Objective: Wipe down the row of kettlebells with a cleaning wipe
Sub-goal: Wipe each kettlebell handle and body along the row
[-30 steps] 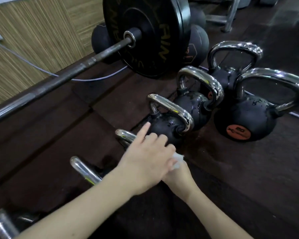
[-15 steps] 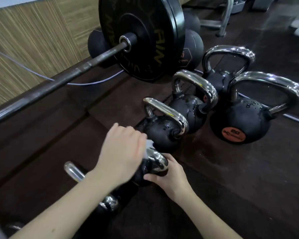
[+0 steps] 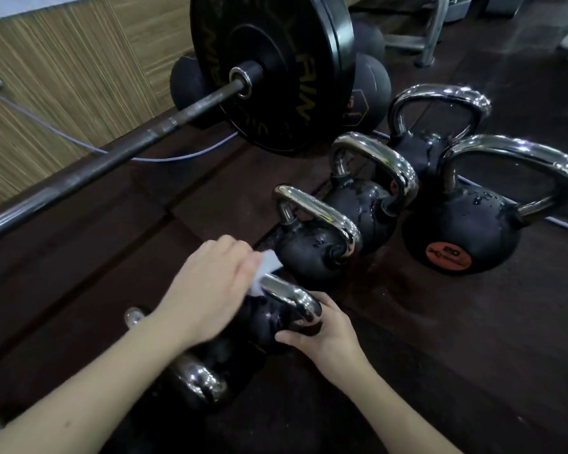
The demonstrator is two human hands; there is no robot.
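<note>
A row of black kettlebells with chrome handles runs diagonally across the dark floor. My left hand (image 3: pixel 210 286) holds a white wipe (image 3: pixel 268 263) against the chrome handle of a small kettlebell (image 3: pixel 276 317). My right hand (image 3: pixel 325 335) grips that kettlebell's body from the right side. Beyond it stand a wet kettlebell (image 3: pixel 312 250), another (image 3: pixel 364 204), and a large one with an orange label (image 3: pixel 459 237). A further kettlebell (image 3: pixel 436 126) stands behind. A smaller kettlebell (image 3: pixel 200 385) lies under my left forearm.
A barbell (image 3: pixel 138 145) with a large black plate (image 3: pixel 269 67) lies along the left, in front of a wood-panelled wall. Black medicine balls (image 3: pixel 371 90) sit behind the plate. A pale cable (image 3: pixel 164 157) runs along the floor. A metal frame leg (image 3: pixel 430 34) stands at the back.
My left hand with the wipe has slid from the kettlebell's right side up along its chrome handle. My right hand has stayed on the body.
</note>
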